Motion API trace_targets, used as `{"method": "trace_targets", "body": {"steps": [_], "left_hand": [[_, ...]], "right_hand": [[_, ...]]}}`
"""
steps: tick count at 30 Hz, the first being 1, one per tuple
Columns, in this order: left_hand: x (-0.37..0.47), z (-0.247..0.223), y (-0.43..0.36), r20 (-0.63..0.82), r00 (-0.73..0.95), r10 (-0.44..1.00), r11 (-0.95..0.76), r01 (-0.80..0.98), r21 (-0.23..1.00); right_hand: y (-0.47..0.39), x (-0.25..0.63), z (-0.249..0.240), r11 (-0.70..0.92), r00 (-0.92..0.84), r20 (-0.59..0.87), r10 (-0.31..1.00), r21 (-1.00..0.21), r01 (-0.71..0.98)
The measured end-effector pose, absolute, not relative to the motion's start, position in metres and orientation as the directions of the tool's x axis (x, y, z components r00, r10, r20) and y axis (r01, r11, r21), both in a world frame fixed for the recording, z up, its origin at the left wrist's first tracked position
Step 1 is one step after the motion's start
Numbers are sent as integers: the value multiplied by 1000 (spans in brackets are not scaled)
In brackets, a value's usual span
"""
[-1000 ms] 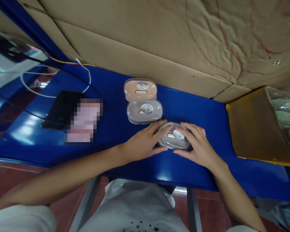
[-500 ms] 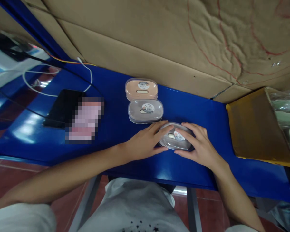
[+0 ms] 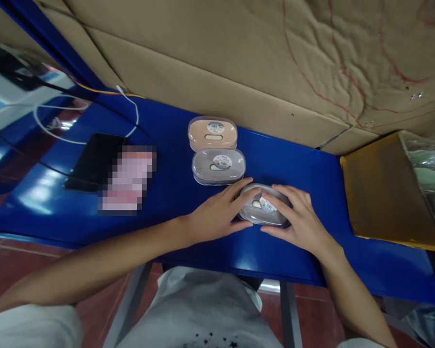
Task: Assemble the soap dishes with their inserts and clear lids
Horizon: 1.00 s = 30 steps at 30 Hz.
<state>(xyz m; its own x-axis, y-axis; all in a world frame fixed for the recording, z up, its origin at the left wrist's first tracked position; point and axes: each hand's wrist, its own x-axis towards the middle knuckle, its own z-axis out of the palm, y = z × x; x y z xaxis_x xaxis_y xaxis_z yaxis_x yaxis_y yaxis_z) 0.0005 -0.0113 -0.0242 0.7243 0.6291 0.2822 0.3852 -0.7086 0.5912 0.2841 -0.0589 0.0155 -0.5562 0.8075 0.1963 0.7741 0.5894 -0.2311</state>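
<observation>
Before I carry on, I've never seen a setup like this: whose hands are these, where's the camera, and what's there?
No machine here: these are a person's bare left hand and right hand, seen from a head-worn camera looking forward and down. Between them they hold a clear-covered gray case. On the blue table, beyond it and leftward, sit another gray case and a peach case. Farther left are a dark flat object and something pixelated; rightward, a cardboard box.

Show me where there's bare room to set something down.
Bare blue tabletop lies between the right hand and the cardboard box, and between pixelated item and peach case. It's crowded around the held gray case, where the left hand sits beside the other gray case.
</observation>
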Motion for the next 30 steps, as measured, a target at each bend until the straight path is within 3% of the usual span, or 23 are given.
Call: {"method": "trace_targets", "body": {"steps": [10, 23, 30], "left_hand": [[-2, -24, -7, 284, 737, 613, -693, 328, 642], [-2, -22, -5, 284, 721, 632, -688, 353, 634], [-2, -26, -5, 308, 731, 610, -735, 376, 564]], "right_hand": [[-58, 280, 13, 614, -570, 236, 787, -200, 764], [-57, 300, 20, 493, -526, 26, 850, -390, 778], [-56, 300, 18, 468, -510, 27, 860, -442, 765]]}}
